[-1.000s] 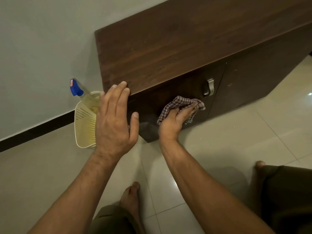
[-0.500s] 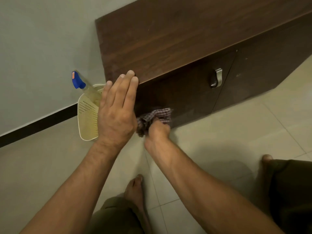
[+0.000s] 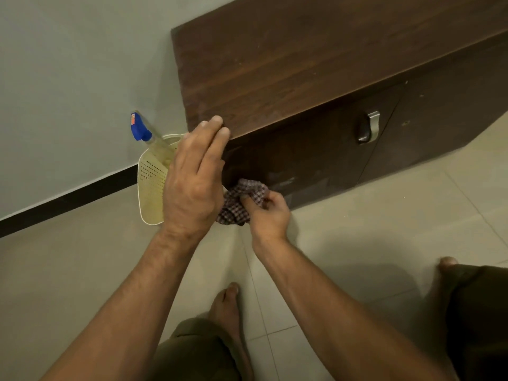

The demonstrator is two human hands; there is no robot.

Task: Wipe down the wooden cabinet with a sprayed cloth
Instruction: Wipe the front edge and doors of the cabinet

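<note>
A low dark wooden cabinet [image 3: 316, 64] stands against the wall, its front door carrying a metal handle [image 3: 371, 127]. My right hand [image 3: 270, 215] is shut on a bunched checked cloth [image 3: 242, 200], pressed at the bottom left corner of the cabinet front, near the floor. My left hand [image 3: 196, 177] rests flat with its fingertips on the cabinet's top left front corner, holding nothing. The left part of the cloth is hidden behind my left hand.
A cream perforated basket [image 3: 151, 177] stands on the floor left of the cabinet, holding a spray bottle with a blue nozzle [image 3: 138, 129]. The floor is pale tile [image 3: 384, 229]. My bare feet [image 3: 228, 303] and knees are at the bottom of the view.
My right hand has slid the cloth from the middle of the cabinet door down and left to its bottom left corner. My left hand stayed on the top corner.
</note>
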